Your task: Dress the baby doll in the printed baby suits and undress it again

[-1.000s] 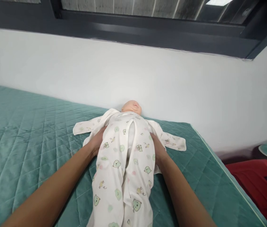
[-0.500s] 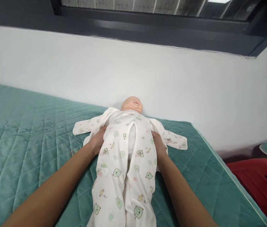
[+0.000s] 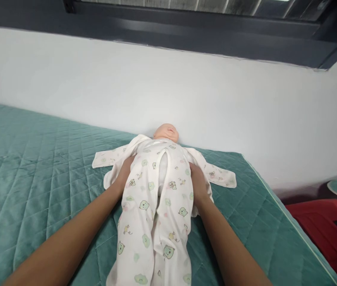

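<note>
A baby doll (image 3: 166,132) lies on its back on a green quilted cover, its head by the wall. On it are white printed baby trousers (image 3: 147,184) with a slit down the front, through which white shows. A matching baby top (image 3: 220,174) lies spread out around and under it, both sleeves stretched sideways. My left hand (image 3: 124,172) grips the trousers at the left side of the waist. On the opposite side, my right hand (image 3: 197,182) grips them too. The fingertips of both hands are hidden behind the cloth and the doll's body.
The green quilted cover (image 3: 52,174) spreads over the bed, with its piped edge at the right. Behind the doll rises a white wall (image 3: 168,87) below a dark window frame (image 3: 186,33). A red case-like object (image 3: 320,222) stands beyond the bed's right edge.
The trouser legs have shifted slightly left, and the doll's head has tilted back a little. Both hands remain at the waist. The view has tipped down slightly.
</note>
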`<state>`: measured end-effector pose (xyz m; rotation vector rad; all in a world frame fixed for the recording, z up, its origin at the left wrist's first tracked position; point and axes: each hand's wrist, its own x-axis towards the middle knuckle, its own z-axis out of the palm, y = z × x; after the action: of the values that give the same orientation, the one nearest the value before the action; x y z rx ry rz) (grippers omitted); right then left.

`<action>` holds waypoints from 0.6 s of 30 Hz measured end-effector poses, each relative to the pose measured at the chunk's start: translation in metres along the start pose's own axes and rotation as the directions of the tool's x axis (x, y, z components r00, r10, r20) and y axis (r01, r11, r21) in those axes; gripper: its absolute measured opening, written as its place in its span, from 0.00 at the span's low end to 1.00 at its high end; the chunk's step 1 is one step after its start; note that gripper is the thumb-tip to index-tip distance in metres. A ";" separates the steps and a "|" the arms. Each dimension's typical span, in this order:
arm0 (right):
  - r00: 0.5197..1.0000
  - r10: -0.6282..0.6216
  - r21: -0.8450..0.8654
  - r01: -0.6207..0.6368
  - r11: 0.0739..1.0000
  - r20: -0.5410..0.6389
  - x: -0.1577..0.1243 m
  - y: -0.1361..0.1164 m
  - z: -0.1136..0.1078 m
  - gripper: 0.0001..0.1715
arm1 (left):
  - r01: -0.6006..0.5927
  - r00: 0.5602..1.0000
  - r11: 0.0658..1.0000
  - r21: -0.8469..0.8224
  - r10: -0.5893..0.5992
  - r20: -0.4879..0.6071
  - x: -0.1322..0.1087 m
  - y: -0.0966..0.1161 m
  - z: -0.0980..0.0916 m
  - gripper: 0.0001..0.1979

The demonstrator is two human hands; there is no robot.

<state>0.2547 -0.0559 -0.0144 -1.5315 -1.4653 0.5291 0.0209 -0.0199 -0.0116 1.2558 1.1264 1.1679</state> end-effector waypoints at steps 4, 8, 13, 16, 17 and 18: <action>1.000 0.028 0.033 -0.027 0.999 -0.007 0.001 0.002 0.001 0.09 | -0.019 0.999 0.999 0.026 0.020 -0.034 0.002 -0.002 -0.001 0.07; 0.995 0.092 0.021 -0.092 0.996 0.030 0.002 0.000 0.000 0.12 | -0.065 0.998 0.996 0.055 0.064 0.022 0.001 0.001 -0.003 0.11; 0.968 0.229 0.233 -0.248 0.940 0.104 0.001 -0.002 0.001 0.18 | -0.099 0.995 0.973 0.207 0.102 -0.003 0.004 0.001 -0.006 0.16; 0.947 0.286 0.414 -0.323 0.851 0.149 0.001 -0.001 0.002 0.22 | -0.090 0.995 0.957 0.275 0.099 -0.018 0.006 0.000 -0.007 0.16; 0.942 0.296 0.461 -0.337 0.821 0.160 0.001 -0.001 0.002 0.24 | -0.088 0.996 0.963 0.256 0.092 -0.005 0.005 0.001 -0.006 0.16; 0.939 0.300 0.501 -0.343 0.795 0.166 0.001 0.000 0.002 0.25 | -0.082 0.997 0.974 0.210 0.081 0.013 0.005 0.001 -0.006 0.17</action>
<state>0.2532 -0.0540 -0.0145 -1.3204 -0.9900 1.1096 0.0155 -0.0146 -0.0102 1.4781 1.2300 1.1272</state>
